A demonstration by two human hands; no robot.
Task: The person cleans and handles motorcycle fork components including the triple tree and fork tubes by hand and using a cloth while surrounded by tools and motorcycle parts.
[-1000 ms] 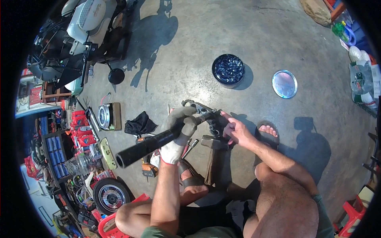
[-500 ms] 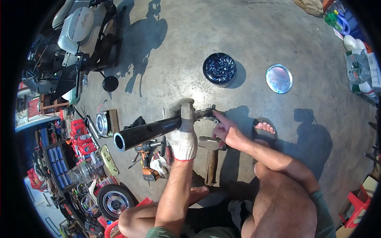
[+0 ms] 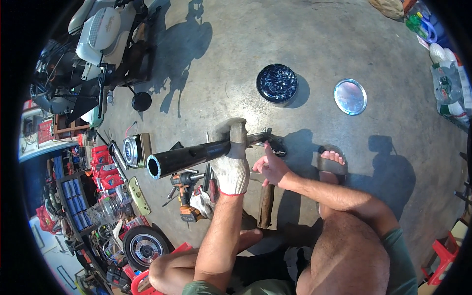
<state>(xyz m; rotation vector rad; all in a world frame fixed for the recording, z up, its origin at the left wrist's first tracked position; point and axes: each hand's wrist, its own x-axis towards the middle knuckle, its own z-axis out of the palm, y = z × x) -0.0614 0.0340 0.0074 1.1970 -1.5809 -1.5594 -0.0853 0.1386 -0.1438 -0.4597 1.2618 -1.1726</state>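
Currently my gloved left hand [image 3: 231,164] clamps the black tube [image 3: 191,156] level — bare right hand [image 3: 269,167], fingers loose, works its metal end fitting [image 3: 265,137] — next calls for steadiness.

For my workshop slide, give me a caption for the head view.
Gloved left hand grips a black tube while the bare right hand touches its far end.
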